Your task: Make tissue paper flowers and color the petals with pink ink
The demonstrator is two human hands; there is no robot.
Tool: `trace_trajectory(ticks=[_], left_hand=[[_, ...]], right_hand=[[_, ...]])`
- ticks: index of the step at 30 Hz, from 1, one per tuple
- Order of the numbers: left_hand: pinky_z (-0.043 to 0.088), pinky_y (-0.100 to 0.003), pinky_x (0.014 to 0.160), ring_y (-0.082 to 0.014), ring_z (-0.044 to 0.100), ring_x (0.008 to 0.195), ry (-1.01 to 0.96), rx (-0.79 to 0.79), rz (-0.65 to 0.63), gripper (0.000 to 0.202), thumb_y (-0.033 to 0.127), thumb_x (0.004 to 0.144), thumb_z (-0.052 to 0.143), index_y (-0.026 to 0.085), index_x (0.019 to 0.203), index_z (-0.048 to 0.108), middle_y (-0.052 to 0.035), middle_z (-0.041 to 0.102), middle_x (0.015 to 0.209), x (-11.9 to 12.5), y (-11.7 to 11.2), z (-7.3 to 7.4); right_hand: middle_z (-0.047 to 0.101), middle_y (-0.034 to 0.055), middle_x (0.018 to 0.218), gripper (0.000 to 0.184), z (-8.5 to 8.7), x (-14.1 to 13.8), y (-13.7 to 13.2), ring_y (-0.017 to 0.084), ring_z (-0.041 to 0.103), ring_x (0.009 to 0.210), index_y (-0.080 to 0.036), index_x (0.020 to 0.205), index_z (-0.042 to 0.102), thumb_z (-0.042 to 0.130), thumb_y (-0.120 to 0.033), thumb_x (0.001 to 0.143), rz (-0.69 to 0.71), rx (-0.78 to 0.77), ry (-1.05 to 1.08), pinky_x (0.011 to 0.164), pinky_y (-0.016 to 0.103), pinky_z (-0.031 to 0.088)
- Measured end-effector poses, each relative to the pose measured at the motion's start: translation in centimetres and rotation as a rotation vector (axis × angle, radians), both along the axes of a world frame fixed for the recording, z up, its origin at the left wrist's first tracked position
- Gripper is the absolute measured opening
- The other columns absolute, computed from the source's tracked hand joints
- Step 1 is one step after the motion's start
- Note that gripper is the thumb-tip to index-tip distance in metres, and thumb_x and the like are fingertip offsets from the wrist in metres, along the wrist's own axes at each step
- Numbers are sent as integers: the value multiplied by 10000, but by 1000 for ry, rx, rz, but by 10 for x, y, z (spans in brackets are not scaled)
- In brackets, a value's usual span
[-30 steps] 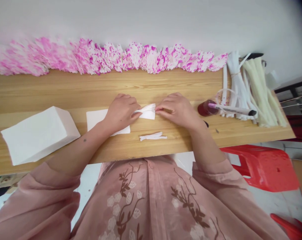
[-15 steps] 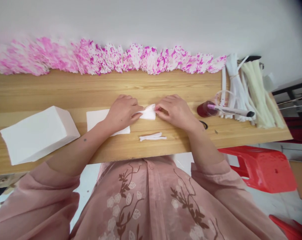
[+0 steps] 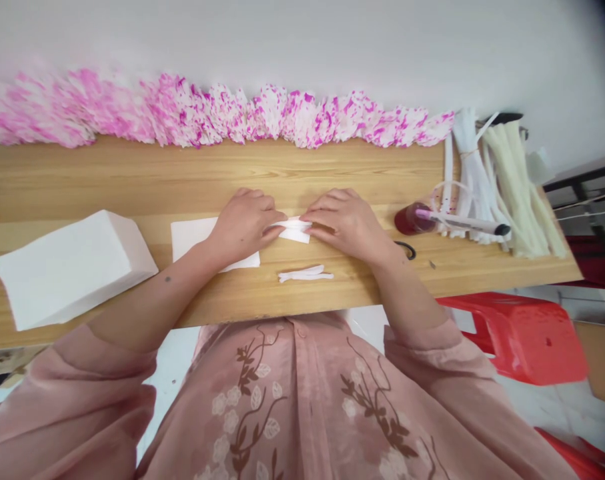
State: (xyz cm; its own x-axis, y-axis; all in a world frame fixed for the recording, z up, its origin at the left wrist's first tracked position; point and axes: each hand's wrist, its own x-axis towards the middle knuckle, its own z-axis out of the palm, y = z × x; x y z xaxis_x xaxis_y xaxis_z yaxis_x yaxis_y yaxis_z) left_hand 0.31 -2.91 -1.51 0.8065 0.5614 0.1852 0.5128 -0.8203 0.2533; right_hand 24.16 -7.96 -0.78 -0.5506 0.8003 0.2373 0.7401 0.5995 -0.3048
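Note:
Between my hands, low over the wooden table, is a small piece of white tissue paper with narrow folds across it. My left hand pinches its left end between thumb and fingers. The right end is pinched the same way by my right hand. Partly under my left hand and forearm lies a flat white sheet stack. A few short white strips rest on the table just below the folded paper.
A thick white paper stack stands at the left. Pink-and-white ruffled paper lines the wall. To the right are a jar of dark red liquid, a marker, white pipe-cleaner-like bundles, cream ones and a red stool.
My right fingers have shifted slightly left and now press over the paper's right end. The paper is folded flatter and narrower than before. My left hand stays almost in place.

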Motion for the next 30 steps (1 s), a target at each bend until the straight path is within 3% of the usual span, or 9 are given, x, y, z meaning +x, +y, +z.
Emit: trace_trajectory(ticks=[8, 20, 26, 30], left_hand=[[374, -386, 758, -233, 551, 805, -12, 19, -21, 283, 361, 922, 510, 200, 947, 741, -75, 653, 808, -2, 2, -1], [379, -397, 838, -247, 568, 917, 9, -81, -32, 294, 426, 897, 551, 210, 1012, 715, -81, 676, 940, -10, 5, 6], [392, -398, 844, -252, 567, 932, -32, -76, 12, 355, 429, 870, 585, 202, 1140, 624, -84, 669, 986, -11, 1, 5], [388, -391, 847, -228, 566, 901, -5, -96, -24, 193, 381, 881, 576, 200, 891, 643, -63, 663, 952, -13, -2, 12]], right_hand=[[714, 52, 939, 201, -4, -3, 1, 222, 565, 890, -228, 942, 717, 533, -307, 933, -6, 38, -23, 807, 382, 360], [697, 75, 940, 187, -5, -5, 1, 240, 538, 903, -212, 931, 706, 526, -258, 909, -64, 41, -49, 791, 380, 353], [698, 74, 931, 191, -6, -4, 1, 243, 544, 894, -215, 929, 707, 523, -262, 908, -66, 34, -41, 780, 382, 356], [696, 74, 926, 189, -6, -5, 1, 242, 547, 893, -215, 920, 707, 523, -255, 906, -73, 21, -31, 785, 381, 357]])
